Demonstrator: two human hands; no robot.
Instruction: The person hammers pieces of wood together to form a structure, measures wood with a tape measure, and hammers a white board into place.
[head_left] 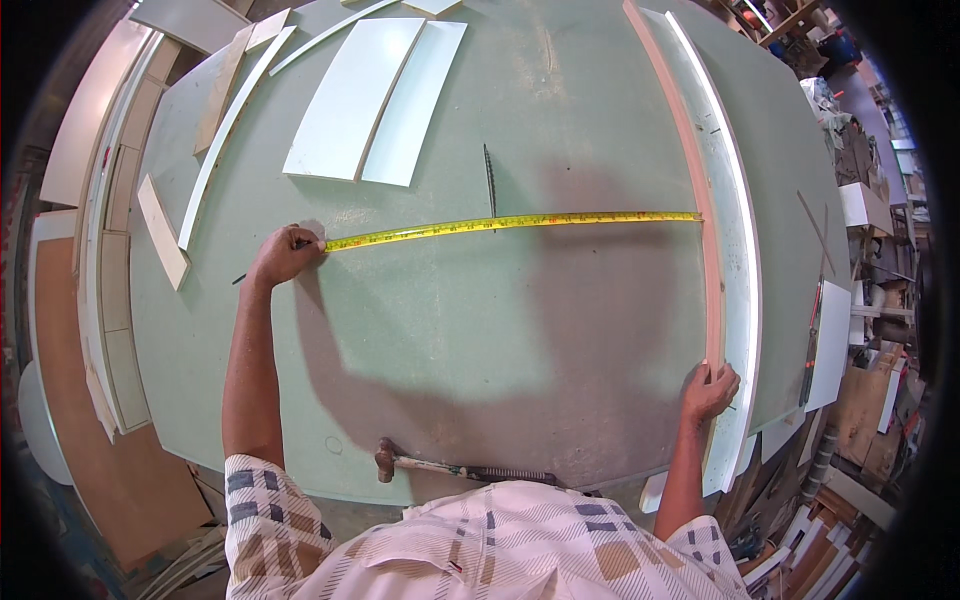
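Pinching ribbon-thin yellow tape measure (500,224) and slim dark rod (239,279) in clamped fingers of left hand (287,255), left of worktop (400,290) middle. Holding tape across scuffed grey-green surface to long reddish wooden strip (713,290) near right edge; clamping strip with fingers of right hand (711,392), toward near right corner.

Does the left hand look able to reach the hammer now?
Probably yes: nothing visible blocks the way from the left hand to the hammer, though that hand would first need to release the yellow tape.
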